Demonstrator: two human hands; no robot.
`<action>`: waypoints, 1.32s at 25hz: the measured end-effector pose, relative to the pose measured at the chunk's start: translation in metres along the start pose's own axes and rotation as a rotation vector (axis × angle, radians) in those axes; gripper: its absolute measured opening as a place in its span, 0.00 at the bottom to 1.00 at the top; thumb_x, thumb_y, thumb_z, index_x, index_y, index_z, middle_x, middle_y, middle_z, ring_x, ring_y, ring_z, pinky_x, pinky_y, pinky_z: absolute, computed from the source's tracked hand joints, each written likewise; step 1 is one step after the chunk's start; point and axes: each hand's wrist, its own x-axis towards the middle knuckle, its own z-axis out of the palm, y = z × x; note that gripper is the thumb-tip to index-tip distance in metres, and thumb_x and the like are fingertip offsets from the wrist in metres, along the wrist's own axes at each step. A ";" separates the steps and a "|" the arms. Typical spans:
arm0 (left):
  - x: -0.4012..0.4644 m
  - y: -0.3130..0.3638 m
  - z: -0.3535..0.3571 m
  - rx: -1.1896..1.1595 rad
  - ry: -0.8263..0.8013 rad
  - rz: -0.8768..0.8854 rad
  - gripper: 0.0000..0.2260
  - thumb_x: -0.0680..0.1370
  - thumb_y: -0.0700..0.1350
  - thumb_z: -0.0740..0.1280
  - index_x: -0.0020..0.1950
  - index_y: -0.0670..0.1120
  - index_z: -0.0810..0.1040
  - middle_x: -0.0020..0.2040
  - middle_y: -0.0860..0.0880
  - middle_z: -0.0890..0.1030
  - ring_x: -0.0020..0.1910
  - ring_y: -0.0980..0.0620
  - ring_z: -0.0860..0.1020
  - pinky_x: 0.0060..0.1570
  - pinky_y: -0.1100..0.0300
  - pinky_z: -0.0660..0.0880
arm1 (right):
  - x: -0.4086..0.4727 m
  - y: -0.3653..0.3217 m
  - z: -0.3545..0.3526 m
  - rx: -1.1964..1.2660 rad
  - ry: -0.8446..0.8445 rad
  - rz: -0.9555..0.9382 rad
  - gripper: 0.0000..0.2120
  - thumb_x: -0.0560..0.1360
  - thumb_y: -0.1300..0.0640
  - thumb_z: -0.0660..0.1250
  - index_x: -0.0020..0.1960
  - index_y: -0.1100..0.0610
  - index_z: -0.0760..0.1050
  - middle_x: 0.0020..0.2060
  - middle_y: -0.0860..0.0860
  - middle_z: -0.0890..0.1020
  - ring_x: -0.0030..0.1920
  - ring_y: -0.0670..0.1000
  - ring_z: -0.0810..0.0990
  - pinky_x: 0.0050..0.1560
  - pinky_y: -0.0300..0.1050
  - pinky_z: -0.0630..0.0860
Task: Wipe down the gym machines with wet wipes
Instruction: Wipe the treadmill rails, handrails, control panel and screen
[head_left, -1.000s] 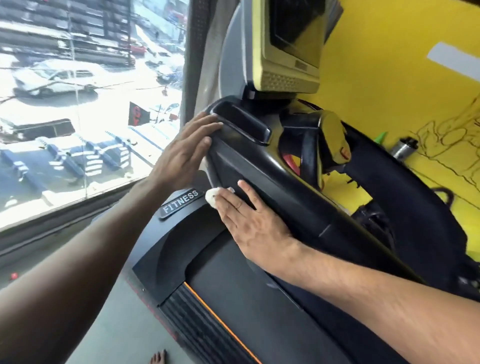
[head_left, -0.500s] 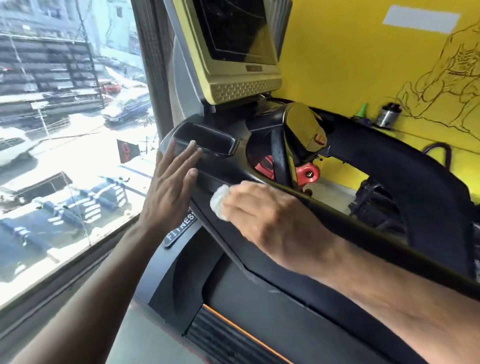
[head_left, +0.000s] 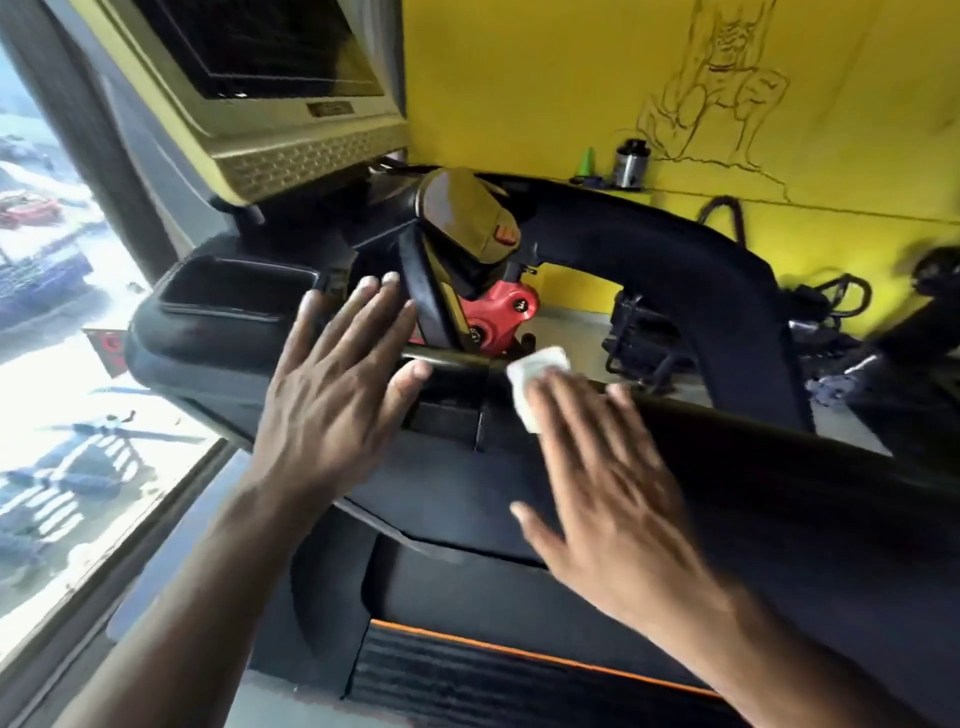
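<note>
The black treadmill console (head_left: 727, 467) fills the middle of the head view, with a yellow-framed screen (head_left: 270, 62) above it. My right hand (head_left: 608, 478) lies flat, fingers straight, pressing a folded white wet wipe (head_left: 535, 379) against the console's front bar; the hand is blurred. To its left my left hand (head_left: 343, 384) is spread open over the console, fingers straight, by the black cup tray (head_left: 228, 296). A gold and black centre handle (head_left: 462, 223) rises behind my left fingertips.
A large window (head_left: 62, 338) runs along the left, close to the machine. The yellow wall (head_left: 571, 78) stands behind, with a green cone (head_left: 587, 163) and a metal bottle (head_left: 631, 163) on its ledge. Red weights (head_left: 498, 312) and black gear lie beyond the console. The treadmill belt's orange-edged front (head_left: 519, 654) is below.
My right hand has slid the wipe rightward along the front bar and flattened out. My left hand has moved right from the tray's side to the console's middle. The camera has tilted.
</note>
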 end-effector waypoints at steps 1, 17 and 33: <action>0.008 0.010 0.002 0.010 -0.023 0.036 0.29 0.87 0.60 0.44 0.81 0.47 0.66 0.82 0.46 0.62 0.82 0.48 0.58 0.79 0.39 0.55 | -0.011 0.008 -0.002 -0.018 0.004 0.063 0.45 0.77 0.39 0.65 0.82 0.64 0.54 0.81 0.61 0.59 0.80 0.60 0.59 0.79 0.63 0.56; 0.038 0.056 0.004 -0.086 -0.210 0.012 0.26 0.87 0.59 0.45 0.84 0.53 0.59 0.81 0.56 0.65 0.78 0.56 0.65 0.79 0.49 0.62 | -0.043 0.039 -0.016 0.076 -0.023 0.108 0.47 0.77 0.33 0.61 0.82 0.65 0.54 0.80 0.63 0.59 0.81 0.60 0.59 0.78 0.59 0.60; 0.034 0.060 -0.002 -0.134 -0.157 -0.073 0.28 0.86 0.61 0.41 0.83 0.54 0.61 0.77 0.54 0.72 0.76 0.52 0.70 0.74 0.52 0.68 | -0.020 0.047 -0.005 0.131 0.109 0.261 0.34 0.84 0.36 0.51 0.74 0.63 0.70 0.70 0.61 0.75 0.71 0.61 0.72 0.77 0.61 0.59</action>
